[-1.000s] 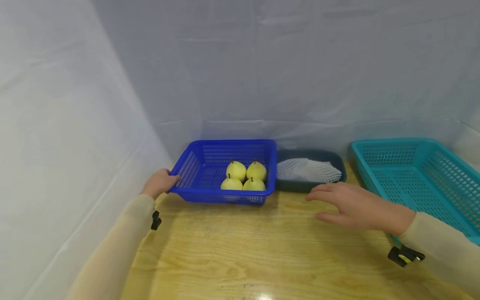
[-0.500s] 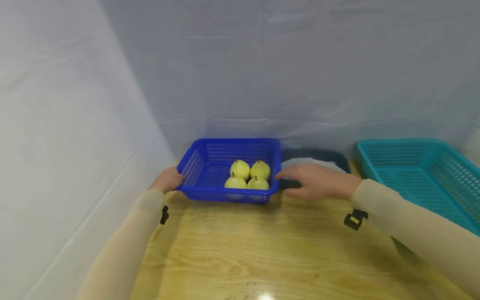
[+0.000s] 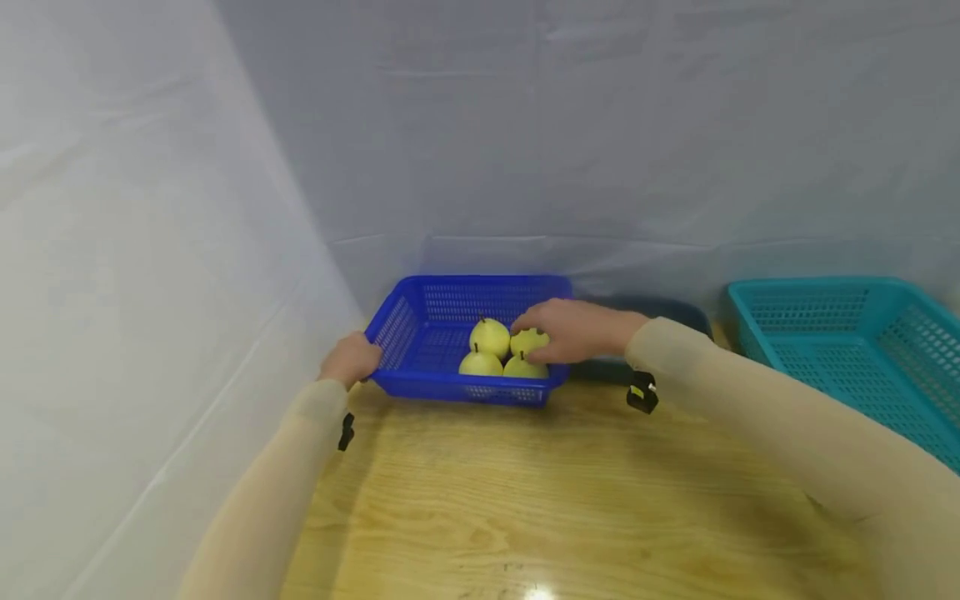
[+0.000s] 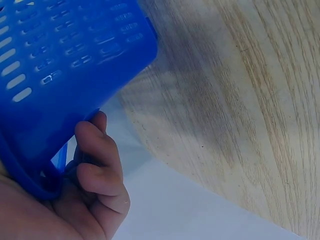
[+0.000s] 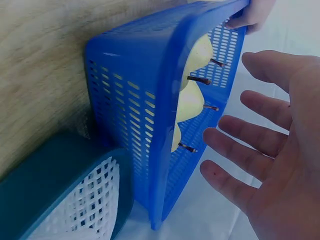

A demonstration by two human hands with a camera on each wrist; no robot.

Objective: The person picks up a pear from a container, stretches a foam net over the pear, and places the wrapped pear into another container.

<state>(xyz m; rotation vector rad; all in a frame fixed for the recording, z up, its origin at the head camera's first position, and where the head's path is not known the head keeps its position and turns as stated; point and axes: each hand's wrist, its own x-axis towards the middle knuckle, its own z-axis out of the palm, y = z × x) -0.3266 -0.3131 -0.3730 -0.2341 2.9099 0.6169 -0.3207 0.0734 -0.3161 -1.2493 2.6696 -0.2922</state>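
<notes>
The left hand (image 3: 350,360) grips the blue basket (image 3: 442,387) at its left end; the right hand (image 3: 581,329), fingers spread apart, hovers over the pears (image 3: 491,338) on the right.

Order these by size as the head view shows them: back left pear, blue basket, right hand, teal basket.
1. Teal basket, though cut off by the frame
2. Blue basket
3. Right hand
4. Back left pear
</notes>
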